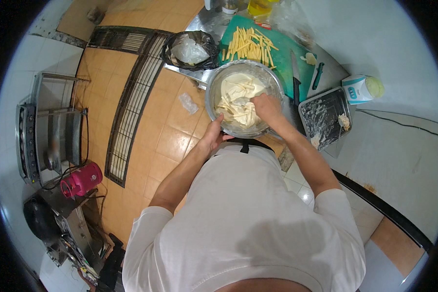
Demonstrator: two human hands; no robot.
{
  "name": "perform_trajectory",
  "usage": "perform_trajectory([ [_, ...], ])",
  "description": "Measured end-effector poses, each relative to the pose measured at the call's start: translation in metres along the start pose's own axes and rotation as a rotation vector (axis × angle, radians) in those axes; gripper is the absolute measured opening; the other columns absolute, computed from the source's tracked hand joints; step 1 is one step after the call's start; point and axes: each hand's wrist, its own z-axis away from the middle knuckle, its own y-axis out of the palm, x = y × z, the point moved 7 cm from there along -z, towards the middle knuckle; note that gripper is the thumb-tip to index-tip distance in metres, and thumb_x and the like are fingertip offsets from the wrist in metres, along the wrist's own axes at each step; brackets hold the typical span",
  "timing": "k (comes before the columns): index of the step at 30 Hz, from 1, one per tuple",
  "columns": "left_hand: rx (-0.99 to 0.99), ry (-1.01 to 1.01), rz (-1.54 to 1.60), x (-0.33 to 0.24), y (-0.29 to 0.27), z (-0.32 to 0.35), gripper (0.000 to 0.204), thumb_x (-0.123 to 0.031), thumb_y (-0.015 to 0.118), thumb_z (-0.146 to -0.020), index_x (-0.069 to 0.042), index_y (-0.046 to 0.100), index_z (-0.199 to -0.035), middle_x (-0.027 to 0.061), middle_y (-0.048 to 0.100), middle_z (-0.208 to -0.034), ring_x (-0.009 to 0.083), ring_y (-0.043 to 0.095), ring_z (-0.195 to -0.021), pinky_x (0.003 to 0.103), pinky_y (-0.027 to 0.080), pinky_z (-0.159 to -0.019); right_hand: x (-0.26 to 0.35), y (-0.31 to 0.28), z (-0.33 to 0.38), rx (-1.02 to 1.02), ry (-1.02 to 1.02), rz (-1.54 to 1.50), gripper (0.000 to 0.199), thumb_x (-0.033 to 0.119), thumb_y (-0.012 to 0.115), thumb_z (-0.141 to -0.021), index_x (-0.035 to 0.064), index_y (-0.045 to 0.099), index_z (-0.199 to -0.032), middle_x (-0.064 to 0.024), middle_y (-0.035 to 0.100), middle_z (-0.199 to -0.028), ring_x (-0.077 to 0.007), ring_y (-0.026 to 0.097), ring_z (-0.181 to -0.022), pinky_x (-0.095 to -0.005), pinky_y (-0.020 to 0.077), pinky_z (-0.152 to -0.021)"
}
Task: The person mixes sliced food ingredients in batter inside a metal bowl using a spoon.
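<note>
A round steel mixing bowl (pixel 245 99) sits at the near edge of the counter (pixel 384 131), its rim overhanging toward the person's apron. It holds pale batter and cut potato sticks (pixel 236 104), some coated, some bare. The left hand (pixel 213 132) grips the near-left rim, thumb over the lip and fingers curled under the outside wall. The right hand (pixel 266 108) is down inside the bowl on its right half, fingers buried in the batter and sticks; they look loosely curled around a clump, though the coating hides the tips, so I cannot tell how tightly they close.

Just behind the bowl, a green cutting board (pixel 282 48) carries a heap of uncoated potato sticks (pixel 250 45), with a black-handled knife (pixel 295 73) lying along its right side and a small green-handled tool (pixel 318 75) at its edge. To the bowl's right, almost touching it, a rectangular metal tray (pixel 326 117) is smeared with batter and holds one coated lump near its far side. A white and teal container (pixel 360 89) stands beyond the tray. Left of the board, a black bag (pixel 190 48) with crumpled plastic sits at the counter's corner.

The bowl is hemmed in behind and to the right; open space lies leftward, off the counter's edge, above the orange tiled floor (pixel 151 141) and its drain grate (pixel 131 102).
</note>
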Motion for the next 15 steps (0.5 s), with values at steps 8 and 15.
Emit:
perform_trajectory([
  [8,-0.017,0.014,-0.013,-0.001,0.001,0.002,0.051,-0.039,0.029,-0.096,-0.005,0.032,-0.134,0.0148,0.045,-0.129,0.025,0.051,-0.111,0.035,0.052,-0.079,-0.032,-0.041,-0.014,-0.179,0.25,0.064,0.019,0.01,0.046,-0.08,0.0051,0.064,-0.079,-0.0221,0.061,-0.07,-0.0362,0.062,-0.066,-0.0456,0.0501,-0.06],
  [15,-0.024,0.048,-0.032,-0.005,0.003,0.006,0.048,-0.036,0.028,-0.097,-0.005,0.033,-0.133,0.0148,0.047,-0.127,0.0227,0.052,-0.109,0.035,0.052,-0.079,-0.013,0.001,-0.008,-0.001,0.093,-0.031,0.022,0.01,0.048,-0.077,0.0049,0.066,-0.087,-0.0219,0.062,-0.073,-0.0368,0.063,-0.068,-0.0444,0.051,-0.063],
])
